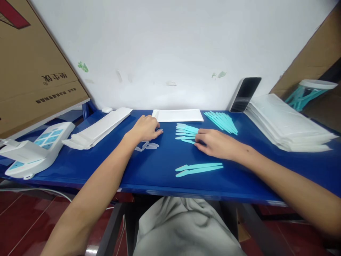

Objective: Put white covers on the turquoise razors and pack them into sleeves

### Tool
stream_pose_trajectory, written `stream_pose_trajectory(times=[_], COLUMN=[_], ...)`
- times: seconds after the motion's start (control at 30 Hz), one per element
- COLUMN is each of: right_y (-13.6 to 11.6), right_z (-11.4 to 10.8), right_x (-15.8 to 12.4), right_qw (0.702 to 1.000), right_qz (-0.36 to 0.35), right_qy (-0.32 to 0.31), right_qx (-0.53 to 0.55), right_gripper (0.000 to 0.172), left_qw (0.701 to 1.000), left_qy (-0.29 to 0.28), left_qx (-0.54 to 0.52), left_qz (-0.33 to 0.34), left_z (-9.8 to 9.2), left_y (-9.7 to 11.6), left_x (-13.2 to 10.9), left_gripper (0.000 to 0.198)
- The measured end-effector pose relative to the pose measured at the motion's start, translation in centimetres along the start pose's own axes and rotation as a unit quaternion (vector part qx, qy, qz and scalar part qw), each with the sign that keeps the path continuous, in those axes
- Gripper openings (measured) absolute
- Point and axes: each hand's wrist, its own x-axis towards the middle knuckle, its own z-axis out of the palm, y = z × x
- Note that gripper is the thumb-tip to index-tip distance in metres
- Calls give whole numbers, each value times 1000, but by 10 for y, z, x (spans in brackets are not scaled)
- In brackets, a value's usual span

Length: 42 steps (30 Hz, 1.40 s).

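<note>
My left hand is closed, with thumb and fingertips pinching what looks like a small clear plastic cap. Several more translucent caps lie loose just below it on the blue table. On the right, my right hand has its fingers curled over the handle ends of a row of teal eyebrow razors. Thumb and forefinger close on the nearest razor; its handle is hidden by the hand. Two more razors lie side by side nearer the table's front edge.
A fanned pile of teal razors lies behind my right hand. White paper packets and a white packet rest at left and back. A phone leans on the wall beside stacked white bags. A white device stands left.
</note>
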Motion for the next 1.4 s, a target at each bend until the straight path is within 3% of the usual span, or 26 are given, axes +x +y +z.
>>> stream_pose_trajectory(times=[0.2, 0.33, 0.53, 0.7, 0.9, 1.0, 1.17, 1.4], right_y=[7, 1, 1, 8, 5, 5, 8, 9], right_z=[3, -3, -9, -8, -12, -14, -17, -14], right_x=[-2, -2, -2, -1, 0, -1, -6, -6], right_qw=[997, 999, 999, 999, 1000, 1000, 999, 1000], right_qz=[-58, -35, -29, -11, 12, 13, -2, -10], right_qy=[45, 22, -20, -41, -10, 16, -2, 10], right_qx=[-2, -34, -8, -27, -17, 2, 45, -8], right_gripper=[31, 31, 20, 17, 14, 15, 20, 25], left_qw=[999, 991, 967, 959, 963, 960, 958, 954], left_qy=[-9, 11, -27, 7, 40, 42, 43, 36], left_qx=[-46, -114, -225, -222, -203, -212, -217, -234], left_qz=[13, 63, 118, 178, 174, 179, 185, 184], left_z=[-2, -2, -10, -8, -2, -2, 0, 2], left_y=[-6, -3, 15, 33, 49, 52, 51, 50], left_x=[0, 0, -4, -3, -2, -2, -2, 0], left_gripper=[26, 20, 25, 22, 17, 15, 15, 18])
